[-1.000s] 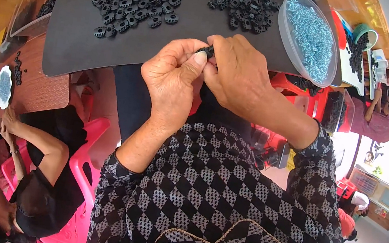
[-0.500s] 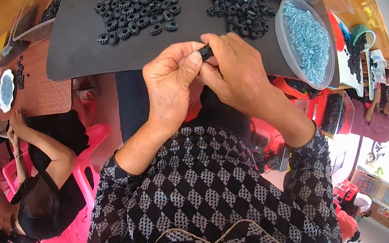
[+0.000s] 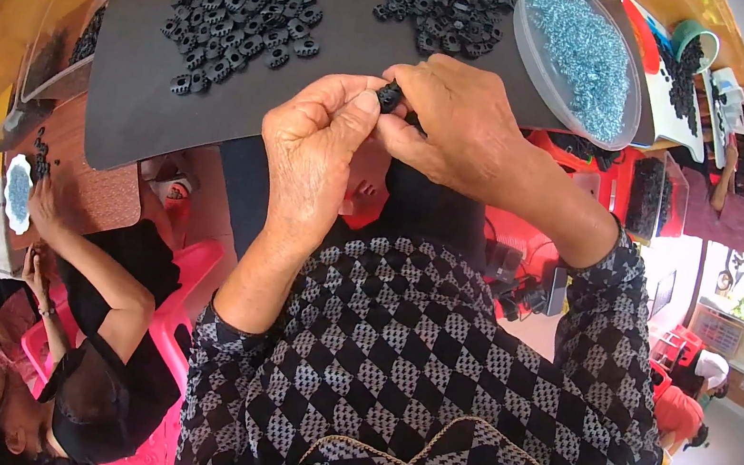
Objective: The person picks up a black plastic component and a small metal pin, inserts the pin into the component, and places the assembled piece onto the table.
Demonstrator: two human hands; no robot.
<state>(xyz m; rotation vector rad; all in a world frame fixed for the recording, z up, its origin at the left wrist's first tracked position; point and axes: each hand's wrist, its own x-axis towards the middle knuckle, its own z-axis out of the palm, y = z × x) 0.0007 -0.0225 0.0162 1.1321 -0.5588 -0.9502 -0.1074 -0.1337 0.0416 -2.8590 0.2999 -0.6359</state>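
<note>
Both my hands meet just over the near edge of the dark table [image 3: 135,111]. Between their fingertips is a small black hair claw clip [image 3: 389,97], mostly covered by the fingers. My left hand [image 3: 313,142] pinches it from the left with thumb and forefinger. From the right, my right hand [image 3: 465,126] closes on the same piece, its fingertips partly hidden. Beyond them lie two heaps of black toothed clip pieces, a left heap [image 3: 245,16] and a right heap [image 3: 440,2]. A round clear tub [image 3: 633,127] of tiny shiny pale-blue pieces [image 3: 580,62], perhaps springs, stands to the right.
At the left, a co-worker's hand [image 3: 48,208] reaches over a brown table [image 3: 100,153] beside a white dish [image 3: 7,207] of pale-blue pieces. A pink chair [image 3: 173,338] stands there. On the right are a green cup [image 3: 698,46], more black pieces and other people.
The table and heaps have shifted slightly left and up in view. My hands still grip the clip, which looks slightly turned. The co-worker's hand at the left has moved up to the white dish.
</note>
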